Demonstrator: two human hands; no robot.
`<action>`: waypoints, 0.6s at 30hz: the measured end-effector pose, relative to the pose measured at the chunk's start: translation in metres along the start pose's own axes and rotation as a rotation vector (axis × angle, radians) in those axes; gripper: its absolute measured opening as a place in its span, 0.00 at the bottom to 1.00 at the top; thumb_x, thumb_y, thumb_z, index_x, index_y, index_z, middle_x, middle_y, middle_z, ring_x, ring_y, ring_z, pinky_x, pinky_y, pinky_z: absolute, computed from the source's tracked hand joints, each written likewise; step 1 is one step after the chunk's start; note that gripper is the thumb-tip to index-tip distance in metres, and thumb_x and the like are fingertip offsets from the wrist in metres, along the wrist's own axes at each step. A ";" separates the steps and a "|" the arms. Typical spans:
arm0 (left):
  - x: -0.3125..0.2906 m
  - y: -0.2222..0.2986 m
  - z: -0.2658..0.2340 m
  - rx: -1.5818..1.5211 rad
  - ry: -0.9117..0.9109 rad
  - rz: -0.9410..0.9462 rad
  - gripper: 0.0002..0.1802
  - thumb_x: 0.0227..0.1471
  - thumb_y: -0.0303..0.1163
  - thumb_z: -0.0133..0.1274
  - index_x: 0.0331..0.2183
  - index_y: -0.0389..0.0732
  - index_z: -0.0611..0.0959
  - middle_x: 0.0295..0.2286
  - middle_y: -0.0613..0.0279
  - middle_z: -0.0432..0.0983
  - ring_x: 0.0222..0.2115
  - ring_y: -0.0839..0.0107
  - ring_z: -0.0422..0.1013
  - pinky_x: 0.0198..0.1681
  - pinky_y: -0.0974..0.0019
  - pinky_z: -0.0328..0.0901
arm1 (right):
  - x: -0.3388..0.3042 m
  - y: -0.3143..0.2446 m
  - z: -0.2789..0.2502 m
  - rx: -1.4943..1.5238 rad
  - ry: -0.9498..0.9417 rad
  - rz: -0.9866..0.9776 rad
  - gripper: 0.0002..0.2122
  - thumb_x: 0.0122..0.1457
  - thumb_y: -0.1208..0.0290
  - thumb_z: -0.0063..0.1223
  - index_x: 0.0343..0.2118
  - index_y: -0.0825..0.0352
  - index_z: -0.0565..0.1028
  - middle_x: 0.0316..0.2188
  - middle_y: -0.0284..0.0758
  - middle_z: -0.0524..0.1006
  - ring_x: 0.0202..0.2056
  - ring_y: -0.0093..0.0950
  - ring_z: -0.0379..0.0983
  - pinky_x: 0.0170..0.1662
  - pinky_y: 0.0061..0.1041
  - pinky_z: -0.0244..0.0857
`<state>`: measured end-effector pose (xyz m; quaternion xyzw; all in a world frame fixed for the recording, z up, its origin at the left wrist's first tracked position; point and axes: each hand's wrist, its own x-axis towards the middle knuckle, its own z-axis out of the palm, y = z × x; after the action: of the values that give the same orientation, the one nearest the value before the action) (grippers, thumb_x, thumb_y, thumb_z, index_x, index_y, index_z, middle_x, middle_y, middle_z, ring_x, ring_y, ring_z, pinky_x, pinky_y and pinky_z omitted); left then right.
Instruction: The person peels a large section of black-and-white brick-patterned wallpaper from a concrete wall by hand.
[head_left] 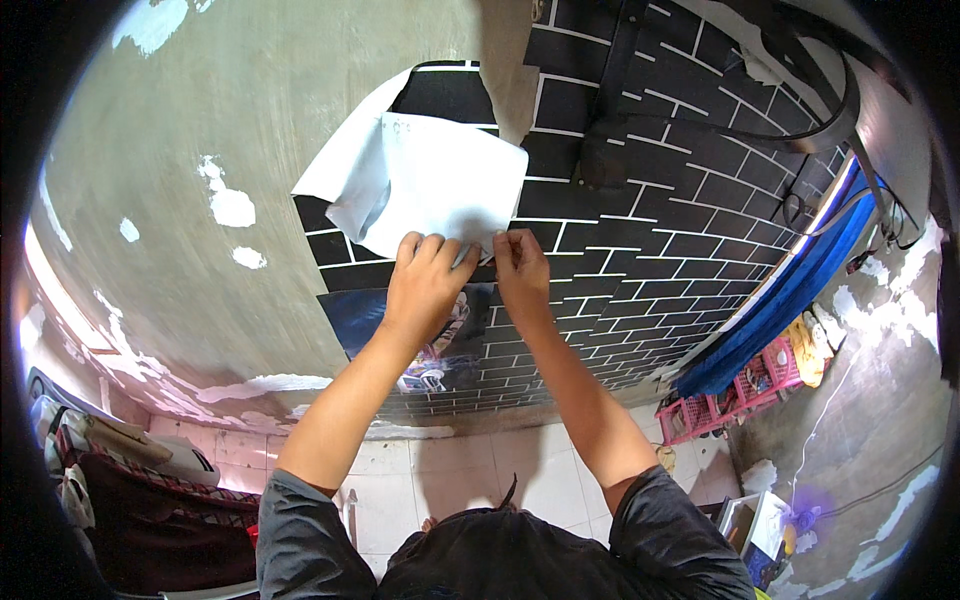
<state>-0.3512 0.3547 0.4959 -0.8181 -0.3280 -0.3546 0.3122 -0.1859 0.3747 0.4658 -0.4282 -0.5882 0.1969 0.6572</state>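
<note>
A sheet of wallpaper (455,175) hangs against the wall with its white backing facing me, its left side curled and folded over. At the sheet's lower edge, the fingers of my left hand (428,285) are bent over the backing and closed on it. Just to the right, my right hand (522,272) pinches the lower right corner between thumb and fingers. Black brick-pattern wallpaper (640,215) with white lines covers the wall around and below the sheet. Beneath my left hand, a dark picture poster (362,312) lies flat on the wall, partly hidden by my forearm.
Bare grey plaster (250,120) with white patches is on the left. Black straps and cables (800,140) hang at the upper right. A blue curtain (775,285) and pink baskets (735,395) stand to the right. White tiles (460,470) cover the floor below.
</note>
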 end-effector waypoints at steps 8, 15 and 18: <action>-0.038 0.024 -0.021 -0.123 -0.026 -0.161 0.26 0.50 0.29 0.54 0.53 0.39 0.74 0.41 0.59 0.71 0.45 0.61 0.67 0.52 0.54 0.57 | -0.009 -0.030 -0.002 0.465 -0.118 -0.095 0.13 0.65 0.74 0.47 0.51 0.69 0.68 0.38 0.38 0.77 0.42 0.26 0.74 0.47 0.27 0.69; -0.058 0.026 -0.059 -0.302 0.064 -0.306 0.43 0.44 0.28 0.63 0.58 0.26 0.59 0.43 0.53 0.75 0.47 0.56 0.69 0.56 0.46 0.54 | 0.014 -0.048 -0.007 0.445 0.004 -0.142 0.17 0.67 0.61 0.38 0.47 0.69 0.71 0.36 0.37 0.77 0.40 0.26 0.74 0.45 0.25 0.65; -0.064 0.024 -0.069 -0.381 0.282 -0.270 0.38 0.45 0.22 0.58 0.56 0.25 0.61 0.33 0.52 0.77 0.41 0.54 0.71 0.57 0.46 0.51 | 0.044 -0.093 0.006 0.153 0.211 -0.260 0.15 0.66 0.63 0.45 0.44 0.70 0.73 0.33 0.33 0.75 0.33 0.20 0.68 0.42 0.22 0.63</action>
<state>-0.3931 0.2695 0.4773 -0.7534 -0.3150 -0.5586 0.1452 -0.2043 0.3589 0.5661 -0.3153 -0.5497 0.1085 0.7659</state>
